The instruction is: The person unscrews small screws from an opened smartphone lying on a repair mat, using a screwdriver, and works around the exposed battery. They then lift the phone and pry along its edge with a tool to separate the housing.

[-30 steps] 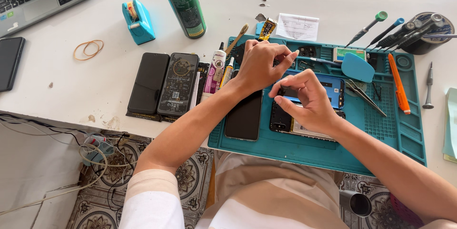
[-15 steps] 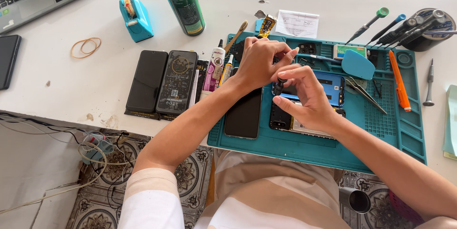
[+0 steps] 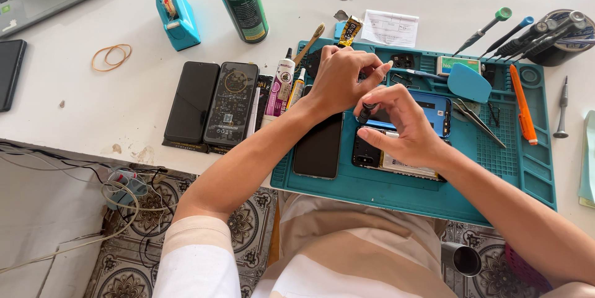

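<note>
Right hand (image 3: 406, 127) pinches small dark screwdriver (image 3: 366, 112), tip down on opened phone (image 3: 396, 149) lying on teal repair mat (image 3: 396, 192). Left hand (image 3: 341, 78) fingers curled together just above, touching right fingertips; contents hidden. Black phone (image 3: 319, 146) beside; blue pick (image 3: 469, 83) near.

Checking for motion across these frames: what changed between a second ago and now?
Little changed. The right hand has drawn its fingers together over the top of the opened phone, where a small dark piece shows at the fingertips. The left hand keeps its pinch on a thin light tool just above. Phone, teal mat, spare phones and tools stayed put.
</note>
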Demonstrator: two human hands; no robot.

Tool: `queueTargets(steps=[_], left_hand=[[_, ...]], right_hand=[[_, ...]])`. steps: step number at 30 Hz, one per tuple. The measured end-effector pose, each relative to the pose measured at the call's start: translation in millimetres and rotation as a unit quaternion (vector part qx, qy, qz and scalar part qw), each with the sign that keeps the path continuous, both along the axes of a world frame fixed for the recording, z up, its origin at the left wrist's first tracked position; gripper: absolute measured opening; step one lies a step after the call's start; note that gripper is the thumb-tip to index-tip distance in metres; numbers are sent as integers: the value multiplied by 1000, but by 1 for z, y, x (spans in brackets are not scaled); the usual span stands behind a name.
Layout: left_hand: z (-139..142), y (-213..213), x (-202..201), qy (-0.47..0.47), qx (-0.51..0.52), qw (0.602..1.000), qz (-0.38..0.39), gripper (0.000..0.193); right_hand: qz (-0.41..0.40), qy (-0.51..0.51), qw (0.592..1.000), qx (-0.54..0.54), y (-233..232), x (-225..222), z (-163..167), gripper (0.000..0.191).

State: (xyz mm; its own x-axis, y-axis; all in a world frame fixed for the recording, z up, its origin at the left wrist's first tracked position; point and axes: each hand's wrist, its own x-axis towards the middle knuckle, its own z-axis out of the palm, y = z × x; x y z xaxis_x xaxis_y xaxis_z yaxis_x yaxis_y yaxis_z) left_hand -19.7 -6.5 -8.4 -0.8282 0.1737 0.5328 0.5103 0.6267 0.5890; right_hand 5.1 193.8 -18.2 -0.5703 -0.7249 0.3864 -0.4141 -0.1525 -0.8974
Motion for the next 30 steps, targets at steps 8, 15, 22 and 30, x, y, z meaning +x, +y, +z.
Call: queueTargets(steps=[8,15,22,30], left_hand=[[-3,0,-2,10,-4,1000,2,35],[2,0,1,-7,-1,1000,-1,36],[5,1,3,-2,-10,1000,3,35],[5,1,3,-30,-7,1000,-4,34]], right_hand=[[-5,40,999,-10,-3,3,4,51],[-29,49,998,6,0,2,2,53],[-15,66,997,40,9,-8,1,52],[28,15,999,-4,11,-10,4,49]])
